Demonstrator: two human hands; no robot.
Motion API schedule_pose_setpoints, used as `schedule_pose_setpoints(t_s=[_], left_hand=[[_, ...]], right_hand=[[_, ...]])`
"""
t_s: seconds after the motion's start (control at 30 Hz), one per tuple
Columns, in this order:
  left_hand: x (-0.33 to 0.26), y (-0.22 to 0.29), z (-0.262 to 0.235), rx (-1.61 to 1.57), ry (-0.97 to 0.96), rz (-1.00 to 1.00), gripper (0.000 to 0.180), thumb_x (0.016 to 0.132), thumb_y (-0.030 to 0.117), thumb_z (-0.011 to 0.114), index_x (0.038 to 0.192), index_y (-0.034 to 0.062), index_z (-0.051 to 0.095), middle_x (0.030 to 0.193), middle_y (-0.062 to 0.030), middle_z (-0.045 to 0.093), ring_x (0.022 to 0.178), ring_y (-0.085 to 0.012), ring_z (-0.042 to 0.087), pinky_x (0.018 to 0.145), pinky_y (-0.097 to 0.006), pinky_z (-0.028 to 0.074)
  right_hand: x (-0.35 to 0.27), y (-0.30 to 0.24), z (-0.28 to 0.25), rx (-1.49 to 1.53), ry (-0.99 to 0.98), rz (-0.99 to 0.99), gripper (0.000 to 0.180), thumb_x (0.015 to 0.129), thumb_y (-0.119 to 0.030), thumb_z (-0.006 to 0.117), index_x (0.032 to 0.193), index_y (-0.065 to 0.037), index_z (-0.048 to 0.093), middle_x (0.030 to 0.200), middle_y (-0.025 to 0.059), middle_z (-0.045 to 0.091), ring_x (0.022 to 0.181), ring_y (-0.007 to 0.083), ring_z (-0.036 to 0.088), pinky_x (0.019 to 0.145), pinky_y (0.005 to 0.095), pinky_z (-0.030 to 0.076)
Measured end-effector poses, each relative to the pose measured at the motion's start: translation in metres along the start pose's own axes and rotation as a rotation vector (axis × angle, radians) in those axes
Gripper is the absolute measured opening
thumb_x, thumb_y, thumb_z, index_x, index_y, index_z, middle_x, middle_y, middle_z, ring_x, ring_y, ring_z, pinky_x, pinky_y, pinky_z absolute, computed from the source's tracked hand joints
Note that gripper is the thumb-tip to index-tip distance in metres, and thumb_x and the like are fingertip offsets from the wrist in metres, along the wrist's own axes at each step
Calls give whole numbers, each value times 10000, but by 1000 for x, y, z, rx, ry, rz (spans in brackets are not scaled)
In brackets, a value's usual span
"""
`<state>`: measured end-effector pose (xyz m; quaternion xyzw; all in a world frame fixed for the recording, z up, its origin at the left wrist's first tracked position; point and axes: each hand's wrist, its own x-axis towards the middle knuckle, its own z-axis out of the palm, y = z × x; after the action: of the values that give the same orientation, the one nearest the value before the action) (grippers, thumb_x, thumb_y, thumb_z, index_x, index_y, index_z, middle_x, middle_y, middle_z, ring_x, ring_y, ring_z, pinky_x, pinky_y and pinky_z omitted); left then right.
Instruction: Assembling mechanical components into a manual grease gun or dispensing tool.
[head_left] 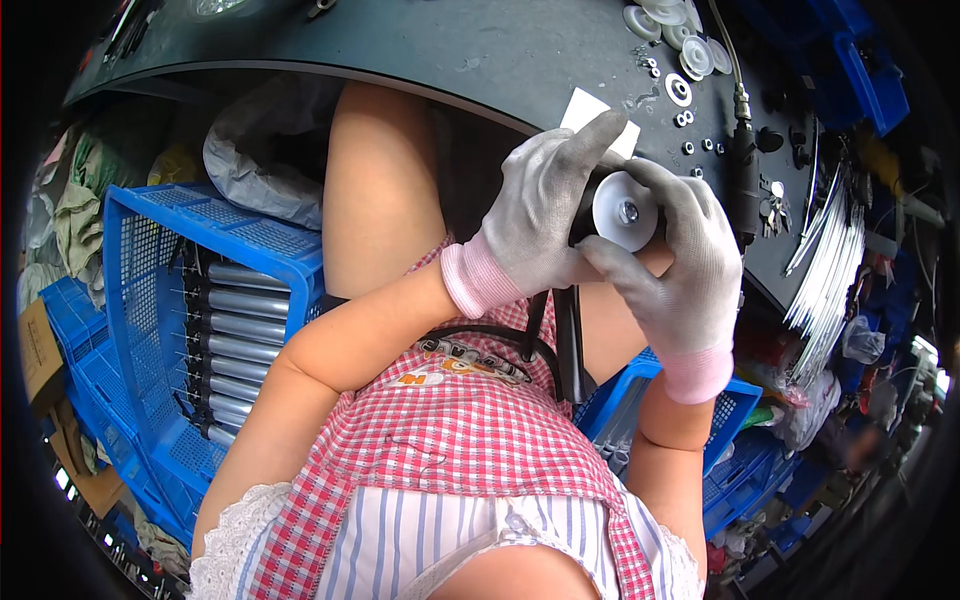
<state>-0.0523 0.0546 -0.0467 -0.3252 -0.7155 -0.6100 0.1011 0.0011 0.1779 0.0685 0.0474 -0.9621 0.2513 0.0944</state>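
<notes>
Two gloved grips, left hand (540,205) and right hand (690,265), are clamped around a black part (582,224) topped by a white disc (608,216), probably best held steady and square, near the edge of a dark surface (450,50) scattered with nuts (688,148).

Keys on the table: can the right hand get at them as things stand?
Probably not yet: the right hand is curled around the white disc, and the black tool shows between it and the keys.
</notes>
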Motion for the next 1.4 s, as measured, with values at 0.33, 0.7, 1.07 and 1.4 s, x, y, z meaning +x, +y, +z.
schedule_pose_setpoints(t_s=[0.33, 0.7, 1.07, 1.4], left_hand=[[-2, -7, 4, -91, 83, 53, 1178, 557, 341, 875, 1498, 84, 215, 1130, -45, 601, 1040, -262, 592, 952, -448, 419], [-4, -7, 0, -143, 0, -23, 1148, 552, 311, 871, 1486, 95, 240, 1120, -61, 607, 1025, -266, 596, 957, -458, 418], [-3, -6, 2, -64, 51, 14, 1116, 556, 309, 871, 1475, 99, 273, 1083, -48, 620, 1001, -258, 604, 956, -452, 420], [-2, -6, 1, -125, 21, -13, 1119, 567, 330, 865, 1481, 98, 263, 1105, -48, 618, 1015, -255, 597, 970, -455, 409]], right_hand=[[15, 9, -15, -14, -220, -87, 602, 625, -133, 796, 1187, -48, 597, 1139, 166, 592, 1061, 366, 573, 909, 427, 465], [9, 14, -18, -91, -147, -186, 603, 625, -125, 785, 1200, -71, 610, 1120, 142, 603, 1024, 331, 580, 909, 418, 466], [2, 16, -9, 54, 56, -154, 226, 679, -44, 776, 894, -85, 724, 956, 85, 677, 910, 247, 628, 821, 353, 495], [3, 24, -7, -49, 57, -244, 315, 664, -139, 815, 958, -75, 722, 952, 79, 675, 878, 242, 639, 793, 350, 507]])
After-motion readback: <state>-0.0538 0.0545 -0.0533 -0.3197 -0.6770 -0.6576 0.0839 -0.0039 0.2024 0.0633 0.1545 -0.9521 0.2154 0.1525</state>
